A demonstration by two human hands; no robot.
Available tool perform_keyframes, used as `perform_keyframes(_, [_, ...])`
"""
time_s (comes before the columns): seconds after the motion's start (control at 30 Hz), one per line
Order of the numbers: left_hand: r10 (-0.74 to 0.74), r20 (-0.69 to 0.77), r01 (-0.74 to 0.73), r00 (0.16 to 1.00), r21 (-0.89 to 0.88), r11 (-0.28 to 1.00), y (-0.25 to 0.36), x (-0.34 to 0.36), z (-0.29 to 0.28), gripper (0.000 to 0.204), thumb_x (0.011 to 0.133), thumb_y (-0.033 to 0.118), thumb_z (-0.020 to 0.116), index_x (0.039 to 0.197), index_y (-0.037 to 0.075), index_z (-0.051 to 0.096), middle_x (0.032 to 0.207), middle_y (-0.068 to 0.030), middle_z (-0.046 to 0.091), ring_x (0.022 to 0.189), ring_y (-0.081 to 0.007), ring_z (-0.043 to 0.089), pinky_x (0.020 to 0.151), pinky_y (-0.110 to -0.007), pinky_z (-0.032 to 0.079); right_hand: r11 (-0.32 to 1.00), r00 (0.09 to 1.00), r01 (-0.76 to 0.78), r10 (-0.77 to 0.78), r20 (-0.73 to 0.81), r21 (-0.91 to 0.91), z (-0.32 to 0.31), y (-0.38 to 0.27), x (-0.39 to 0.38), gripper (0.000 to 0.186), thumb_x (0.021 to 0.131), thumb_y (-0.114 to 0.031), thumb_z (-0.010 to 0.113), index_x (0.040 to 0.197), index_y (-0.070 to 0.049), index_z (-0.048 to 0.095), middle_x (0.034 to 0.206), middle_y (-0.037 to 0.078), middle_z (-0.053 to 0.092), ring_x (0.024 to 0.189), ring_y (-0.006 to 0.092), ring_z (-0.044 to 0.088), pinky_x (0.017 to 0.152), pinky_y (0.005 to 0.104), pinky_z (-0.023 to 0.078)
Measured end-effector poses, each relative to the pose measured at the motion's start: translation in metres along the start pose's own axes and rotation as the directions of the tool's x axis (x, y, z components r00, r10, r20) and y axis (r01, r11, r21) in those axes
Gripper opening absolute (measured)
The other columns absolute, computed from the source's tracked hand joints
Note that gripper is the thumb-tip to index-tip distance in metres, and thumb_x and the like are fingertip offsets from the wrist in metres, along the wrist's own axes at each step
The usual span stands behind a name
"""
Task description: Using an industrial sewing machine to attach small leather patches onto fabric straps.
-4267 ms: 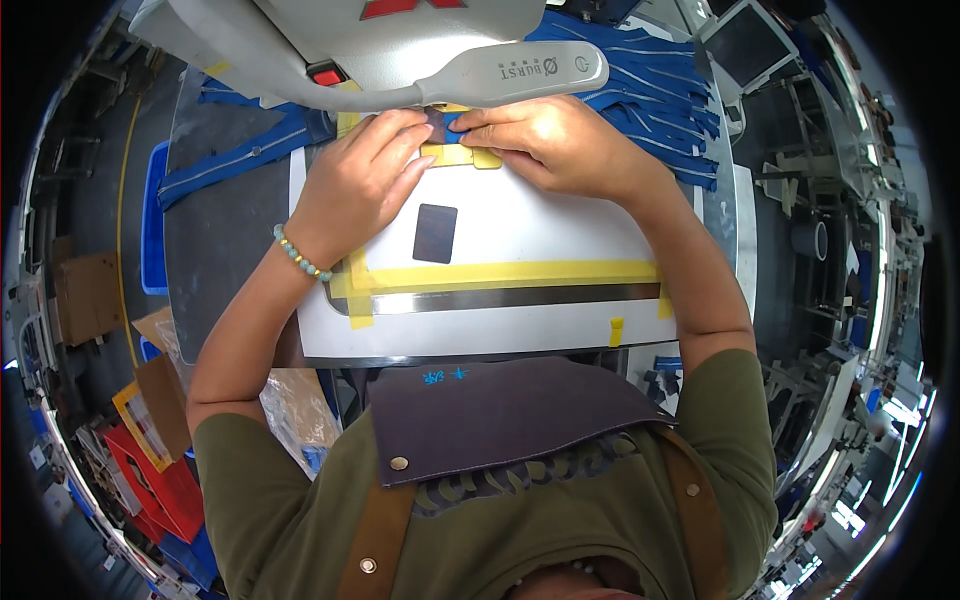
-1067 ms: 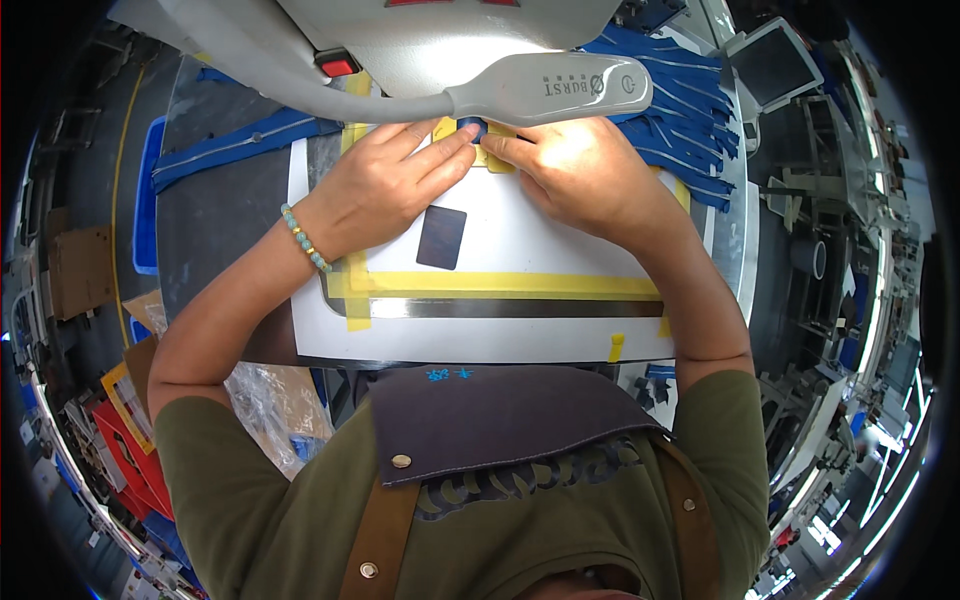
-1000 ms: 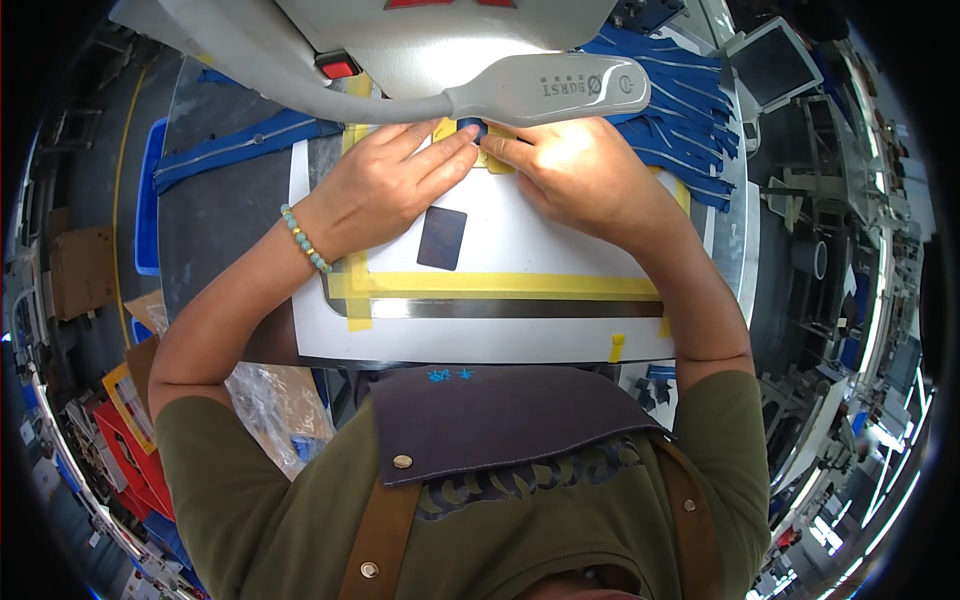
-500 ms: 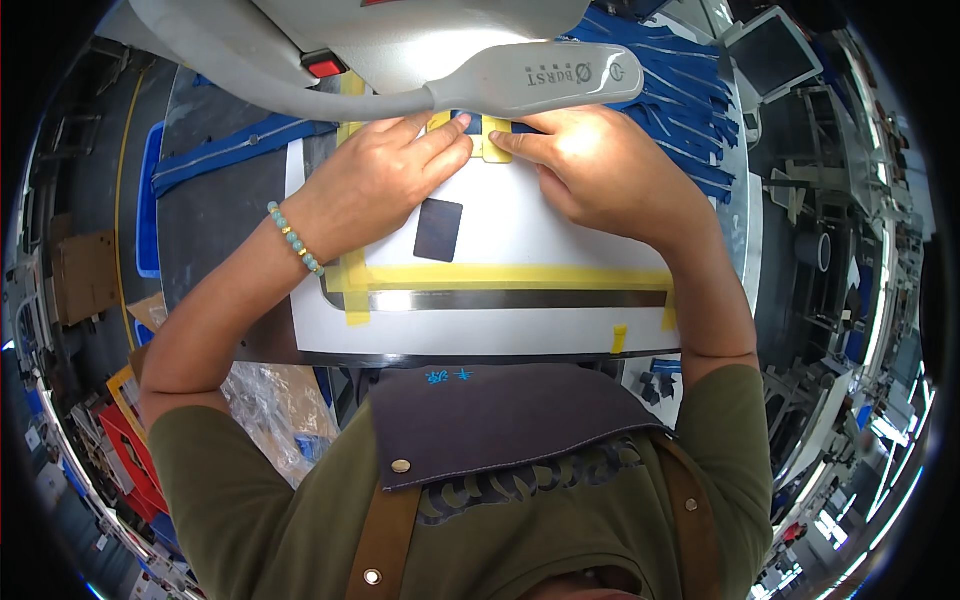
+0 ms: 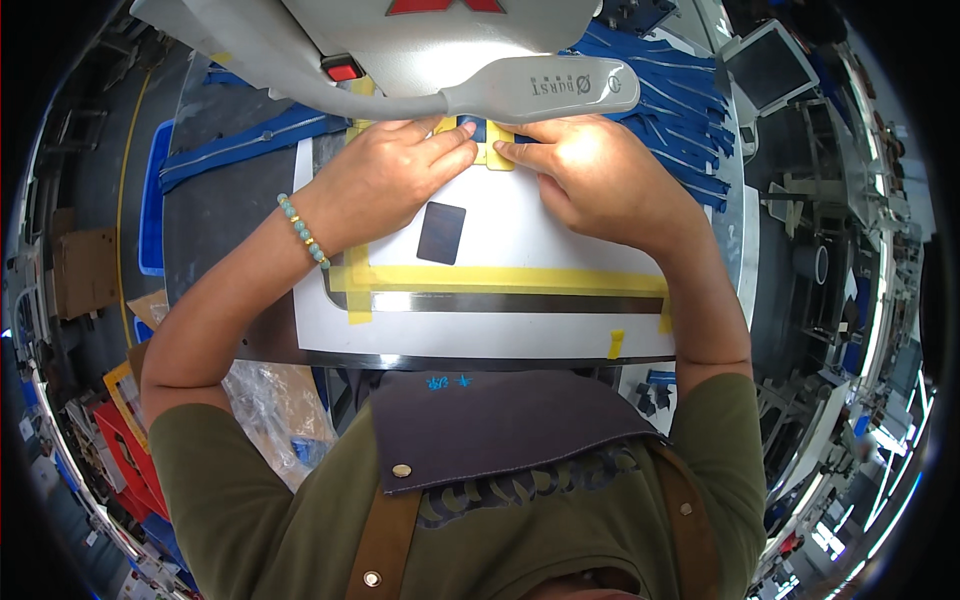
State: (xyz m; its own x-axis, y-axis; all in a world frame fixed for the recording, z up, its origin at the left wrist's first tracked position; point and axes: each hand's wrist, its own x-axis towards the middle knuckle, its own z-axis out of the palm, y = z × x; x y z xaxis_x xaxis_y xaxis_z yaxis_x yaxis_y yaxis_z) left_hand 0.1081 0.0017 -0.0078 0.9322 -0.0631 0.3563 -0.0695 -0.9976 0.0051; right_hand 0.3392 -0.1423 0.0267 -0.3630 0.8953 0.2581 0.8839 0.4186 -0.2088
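Note:
My left hand lies with fingers extended, fingertips pressing a small blue piece between yellow guide pieces. My right hand is open, its index fingertip resting on the right yellow piece, its other fingers partly bent and partly behind a grey lamp head. A dark rounded rectangular piece lies below both hands on a white sheet edged with yellow tape.
The pale machine body overhangs the work. Blue zipper strips lie right and left. A screen stands back right. A blue bin, cardboard boxes and plastic bags flank the table and my lap.
Compared with one second ago, my right hand has shifted slightly right, showing more of the yellow piece. My left fingertips remain on the blue piece.

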Motion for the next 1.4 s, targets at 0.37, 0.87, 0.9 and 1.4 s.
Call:
perform_keyframes(0.37, [-0.009,0.005,0.009,1.000,-0.019,1.000,-0.001,0.000,0.001,0.030,0.087,0.003,0.065,0.117,0.000,0.070,0.123,-0.0102,0.074,0.110,-0.0262,0.070,0.103,-0.038,0.053,1.000,1.000,0.006,-0.005,0.018,-0.016,0.000,0.001,0.001,0.039,0.074,0.001,0.065,0.110,0.001,0.079,0.124,0.018,0.074,0.114,0.0328,0.070,0.097,0.0424,0.058])
perform_keyframes(0.87, [-0.027,-0.060,0.030,0.998,0.043,0.999,0.004,-0.005,0.002,0.032,0.094,0.011,0.070,0.125,0.002,0.068,0.122,-0.0098,0.073,0.118,-0.0270,0.067,0.103,-0.042,0.052,0.998,1.000,0.005,-0.007,-0.026,-0.069,0.005,-0.006,-0.002,0.037,0.081,0.001,0.065,0.116,0.000,0.078,0.120,0.017,0.075,0.113,0.0323,0.070,0.097,0.0417,0.057])
perform_keyframes(0.9, [-0.046,-0.033,0.047,0.998,0.032,0.998,0.004,-0.004,0.001,0.034,0.095,0.012,0.070,0.128,0.002,0.068,0.123,-0.0103,0.073,0.118,-0.0281,0.067,0.103,-0.042,0.052,0.997,1.000,-0.006,0.005,-0.015,-0.072,0.007,-0.004,-0.002,0.037,0.082,0.001,0.066,0.116,-0.001,0.078,0.120,0.017,0.075,0.112,0.0324,0.071,0.097,0.0419,0.057])
perform_keyframes(1.4, [-0.218,0.033,0.220,0.975,-0.142,0.965,-0.005,-0.031,-0.011,0.041,0.101,0.015,0.065,0.140,0.006,0.064,0.138,-0.0140,0.068,0.129,-0.0344,0.060,0.113,-0.046,0.044,0.991,0.993,-0.110,0.108,-0.042,-0.071,-0.001,-0.008,-0.003,0.038,0.083,0.003,0.065,0.119,-0.001,0.077,0.114,0.016,0.075,0.105,0.0342,0.073,0.096,0.0434,0.058])
